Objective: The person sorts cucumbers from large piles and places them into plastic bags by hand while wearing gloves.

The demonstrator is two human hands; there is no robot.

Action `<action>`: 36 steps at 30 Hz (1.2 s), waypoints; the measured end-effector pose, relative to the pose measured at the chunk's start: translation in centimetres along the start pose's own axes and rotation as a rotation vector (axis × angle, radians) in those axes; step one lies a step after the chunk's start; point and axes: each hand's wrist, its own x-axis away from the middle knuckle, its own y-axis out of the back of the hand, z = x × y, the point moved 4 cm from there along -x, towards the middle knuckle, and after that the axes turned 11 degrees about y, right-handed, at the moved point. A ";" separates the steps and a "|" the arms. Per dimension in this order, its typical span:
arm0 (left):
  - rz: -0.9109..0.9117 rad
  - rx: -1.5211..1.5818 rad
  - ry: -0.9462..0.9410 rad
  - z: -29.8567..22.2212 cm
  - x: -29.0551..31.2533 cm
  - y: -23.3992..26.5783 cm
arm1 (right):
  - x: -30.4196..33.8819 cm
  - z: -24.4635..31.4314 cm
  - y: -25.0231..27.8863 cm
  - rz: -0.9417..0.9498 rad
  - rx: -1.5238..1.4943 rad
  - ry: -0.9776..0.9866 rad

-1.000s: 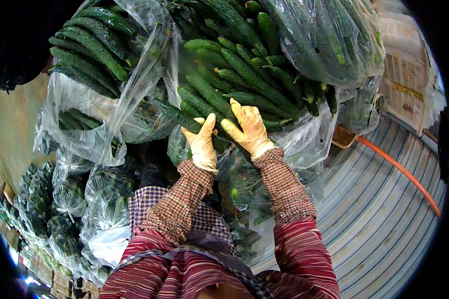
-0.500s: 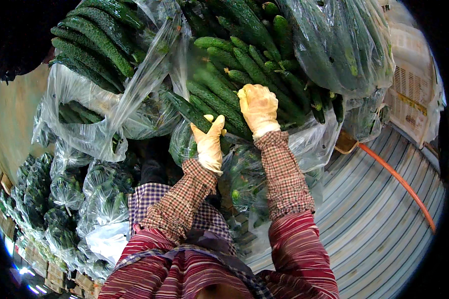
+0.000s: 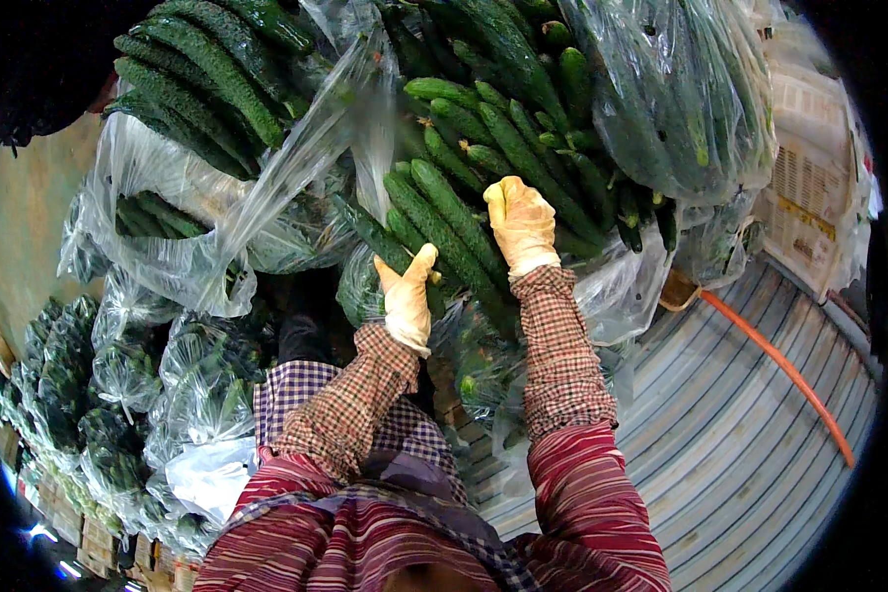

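My left hand (image 3: 407,298), in a pale yellow glove, rests at the near end of a dark green cucumber (image 3: 369,227). Its thumb and forefinger are spread in a V; its other fingers are largely hidden. To the right, my right hand (image 3: 521,219), gloved alike, is curled closed over the pile. Whatever lies inside its fingers is hidden. Between the hands several long bumpy cucumbers (image 3: 446,229) slant side by side. Beyond them, smaller cucumbers (image 3: 513,133), some with yellowish tips, lie in the opened clear plastic bag (image 3: 612,296).
At the upper left, another clear bag (image 3: 183,266) holds large cucumbers (image 3: 197,84). A filled bag (image 3: 676,99) bulges at the upper right beside a pale crate (image 3: 804,178). Wrapped bundles (image 3: 207,365) line the left. An orange hose (image 3: 779,350) crosses the ribbed metal surface (image 3: 740,434).
My left hand has shifted slightly left and nearer to me, its thumb and forefinger still apart. More of the cucumbers between my hands shows. The view has shifted a little.
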 end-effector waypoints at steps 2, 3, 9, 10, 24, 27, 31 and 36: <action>0.025 -0.014 0.014 0.9 -0.7 1.7 | 0.4 -0.4 -0.7 0.027 0.032 -0.046; 0.017 0.003 0.017 1.0 -0.8 1.9 | 0.2 -0.3 -0.8 0.092 0.072 -0.099; -0.019 0.029 0.062 1.7 -1.2 1.7 | -1.4 0.0 -1.2 0.288 0.277 -0.308; -0.030 0.014 0.070 1.8 -1.2 1.6 | -1.7 0.1 -1.4 0.317 0.263 -0.341; -0.058 0.031 0.102 1.2 -0.5 0.9 | -2.6 1.4 -2.8 0.249 0.231 -0.441; -0.026 0.080 0.057 1.0 -0.3 0.7 | -2.6 1.2 -3.2 0.172 0.167 -0.432; 0.046 0.089 0.083 1.3 -0.2 0.5 | -2.0 1.1 -1.9 0.057 0.088 -0.381; 0.113 0.080 0.090 0.6 0.1 -0.4 | -2.0 2.1 6.8 -0.248 -0.303 0.049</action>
